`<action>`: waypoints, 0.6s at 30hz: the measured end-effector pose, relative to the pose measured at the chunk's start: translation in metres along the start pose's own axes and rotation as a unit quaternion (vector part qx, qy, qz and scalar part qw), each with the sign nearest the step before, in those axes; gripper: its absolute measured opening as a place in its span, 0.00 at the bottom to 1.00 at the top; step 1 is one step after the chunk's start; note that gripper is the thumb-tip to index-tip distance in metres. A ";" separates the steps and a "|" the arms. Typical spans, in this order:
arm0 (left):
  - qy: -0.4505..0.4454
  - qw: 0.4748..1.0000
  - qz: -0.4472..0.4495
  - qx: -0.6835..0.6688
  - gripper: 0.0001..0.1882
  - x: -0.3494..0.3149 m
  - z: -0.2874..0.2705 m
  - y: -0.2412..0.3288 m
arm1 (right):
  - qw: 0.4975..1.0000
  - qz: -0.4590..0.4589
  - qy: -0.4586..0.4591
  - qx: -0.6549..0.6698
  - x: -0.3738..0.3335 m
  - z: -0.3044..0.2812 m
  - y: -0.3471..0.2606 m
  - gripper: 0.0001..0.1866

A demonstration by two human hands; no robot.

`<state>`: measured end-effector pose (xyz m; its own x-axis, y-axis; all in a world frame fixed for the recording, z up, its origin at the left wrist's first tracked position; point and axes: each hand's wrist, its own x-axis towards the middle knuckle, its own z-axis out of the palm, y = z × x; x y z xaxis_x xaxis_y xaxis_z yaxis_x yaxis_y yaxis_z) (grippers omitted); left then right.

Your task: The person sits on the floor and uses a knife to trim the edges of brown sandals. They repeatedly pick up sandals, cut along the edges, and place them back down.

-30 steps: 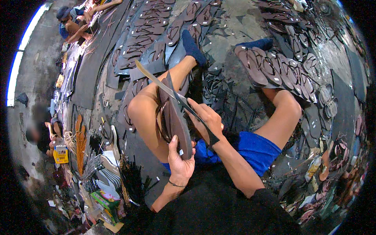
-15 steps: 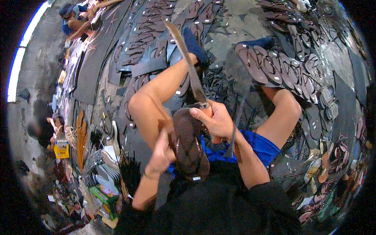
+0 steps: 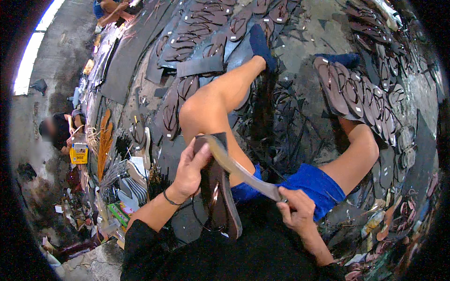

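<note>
My left hand (image 3: 189, 171) is closed on the toe end of a dark brown flip-flop (image 3: 219, 194), its thumb pressed on top. The flip-flop stands lengthwise in front of my body, its heel end toward me. My right hand (image 3: 298, 210) is wrapped round the handle of a long curved knife (image 3: 253, 180); the handle is mostly hidden in the fingers. The blade runs up and left across the flip-flop, its tip end at the toe edge beside my left thumb. A dark pointed piece of sheet shows behind the blade at that edge.
Rows of brown flip-flops (image 3: 206, 28) lie beyond my legs, with another row (image 3: 356, 91) at the right. Dark scraps (image 3: 286, 112) cover the floor between my legs. At the left are an orange-brown brush (image 3: 105, 140), a yellow box (image 3: 78, 153) and two other people.
The knife has swung from pointing away to lying across the flip-flop's toe. My right hand has moved right and nearer, off the flip-flop. My left hand has moved up to the toe end.
</note>
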<state>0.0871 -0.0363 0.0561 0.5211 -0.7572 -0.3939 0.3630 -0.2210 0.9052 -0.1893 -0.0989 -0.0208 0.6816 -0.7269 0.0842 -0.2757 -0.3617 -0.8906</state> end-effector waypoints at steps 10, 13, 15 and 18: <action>-0.144 0.984 0.005 0.109 0.15 0.011 0.011 0.000 | 0.993 -0.003 -0.099 -0.056 0.075 -0.069 -0.039 0.21; -0.161 0.980 -0.012 0.113 0.14 0.012 0.020 0.003 | 0.992 0.007 -0.121 -0.042 0.100 -0.077 -0.054 0.19; -0.178 0.976 -0.005 0.123 0.11 0.014 0.021 0.003 | 0.989 0.014 -0.140 -0.048 0.111 -0.080 -0.060 0.17; -0.189 0.975 -0.030 0.114 0.12 0.015 0.030 0.002 | 0.976 0.032 -0.201 -0.073 0.131 -0.082 -0.071 0.15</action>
<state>0.0724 -0.0668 0.0563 0.1664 -0.9021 -0.3982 0.1805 -0.3691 0.9117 -0.1357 -0.2164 0.0904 0.8623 -0.4739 -0.1785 -0.4008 -0.4232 -0.8125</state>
